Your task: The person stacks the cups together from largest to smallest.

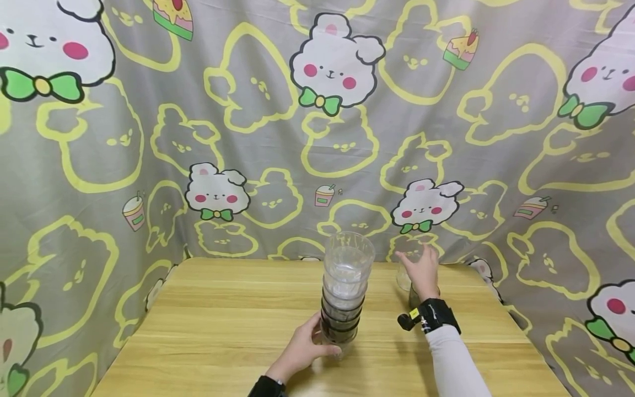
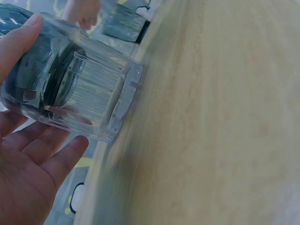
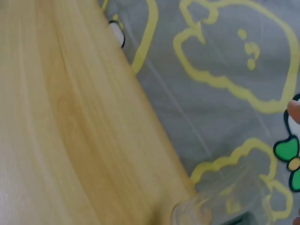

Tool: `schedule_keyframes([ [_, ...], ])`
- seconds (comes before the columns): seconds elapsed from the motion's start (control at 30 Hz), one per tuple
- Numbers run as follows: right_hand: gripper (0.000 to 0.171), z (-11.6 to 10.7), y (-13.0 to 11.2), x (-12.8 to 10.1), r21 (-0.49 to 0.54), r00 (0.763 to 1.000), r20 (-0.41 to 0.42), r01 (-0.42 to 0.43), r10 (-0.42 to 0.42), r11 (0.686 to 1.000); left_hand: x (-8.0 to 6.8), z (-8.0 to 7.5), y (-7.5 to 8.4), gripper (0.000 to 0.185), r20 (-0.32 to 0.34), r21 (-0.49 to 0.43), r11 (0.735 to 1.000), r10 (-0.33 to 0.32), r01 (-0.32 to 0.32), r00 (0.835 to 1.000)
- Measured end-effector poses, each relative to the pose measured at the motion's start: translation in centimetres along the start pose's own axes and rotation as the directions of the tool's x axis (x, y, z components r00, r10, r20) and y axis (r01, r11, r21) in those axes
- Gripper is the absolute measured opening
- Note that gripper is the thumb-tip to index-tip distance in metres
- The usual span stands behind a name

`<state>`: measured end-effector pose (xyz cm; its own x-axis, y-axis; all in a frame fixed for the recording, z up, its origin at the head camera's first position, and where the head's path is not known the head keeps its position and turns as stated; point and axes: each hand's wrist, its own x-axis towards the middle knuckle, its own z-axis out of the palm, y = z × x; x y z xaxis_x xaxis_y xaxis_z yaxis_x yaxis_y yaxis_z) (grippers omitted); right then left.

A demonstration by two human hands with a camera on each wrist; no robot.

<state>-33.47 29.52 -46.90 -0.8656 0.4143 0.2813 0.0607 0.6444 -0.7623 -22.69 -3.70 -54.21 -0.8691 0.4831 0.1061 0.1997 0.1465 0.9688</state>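
Observation:
A tall stack of nested plastic cups point(image 1: 345, 275) stands near the middle of the table, clear at the top and dark grey lower down. My left hand point(image 1: 305, 344) holds it low, thumb on one side and fingers on the other. In the left wrist view, the stack's lowest cup point(image 2: 93, 91) is clear with a ribbed base. Farther right, my right hand point(image 1: 423, 270) reaches over a clear cup point(image 1: 404, 278) with thumb and fingers spread. A dark cup point(image 1: 414, 298) is partly hidden under that wrist. The right wrist view shows a clear cup point(image 3: 225, 204) and a fingertip apart from it.
The cups are on a light wood table point(image 1: 223, 309). Grey curtain point(image 1: 278, 143) with cartoon rabbits hangs behind the table and along both sides. A black strap with a small camera point(image 1: 408, 321) is on the right wrist.

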Motion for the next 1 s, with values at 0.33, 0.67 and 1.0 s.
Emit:
schedule_keyframes([
  [0.33,0.104,0.4,1.5,0.3,-0.107,0.993,0.086,-0.073,0.082,0.992,0.1,0.0,-0.1,0.081,-0.004,0.011,1.000,0.001,-0.001,1.000],
  [0.67,0.103,1.0,2.3,0.4,-0.184,0.987,0.118,-0.083,0.106,0.979,0.1,0.0,-0.1,0.081,-0.009,0.008,1.000,-0.011,0.011,1.000],
  [1.0,0.105,0.9,2.5,0.7,-0.231,0.983,0.143,-0.082,0.118,0.969,0.1,0.0,-0.2,0.084,-0.014,0.008,1.000,-0.001,0.001,1.000],
])
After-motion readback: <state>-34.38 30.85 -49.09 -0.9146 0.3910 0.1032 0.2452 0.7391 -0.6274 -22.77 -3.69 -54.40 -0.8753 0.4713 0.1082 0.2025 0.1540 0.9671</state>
